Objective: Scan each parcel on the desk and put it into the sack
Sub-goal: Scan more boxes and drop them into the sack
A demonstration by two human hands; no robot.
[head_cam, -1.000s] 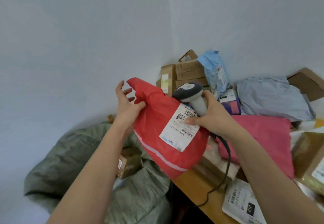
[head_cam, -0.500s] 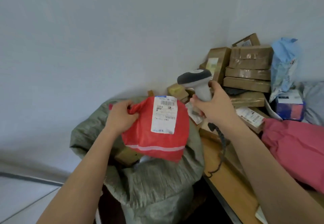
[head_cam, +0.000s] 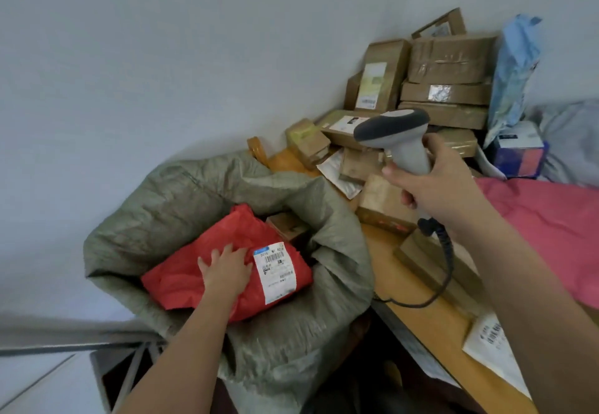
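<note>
Red parcel [head_cam: 201, 279] lies in the open mouth of the grey-green sack [head_cam: 291, 332], its white label facing up. On top of it rests the left hand [head_cam: 225, 271], fingers straight and spread, flat against the plastic. Beside the sack, over the wooden desk [head_cam: 431, 319], the right hand [head_cam: 437, 183] grips the handle of a grey scanner [head_cam: 398, 134], fingers wrapped round it, cable hanging to the desktop. Further back sit a pink parcel [head_cam: 551, 228], brown boxes [head_cam: 447, 76] piled against the wall, and a blue bag [head_cam: 515, 66].
</note>
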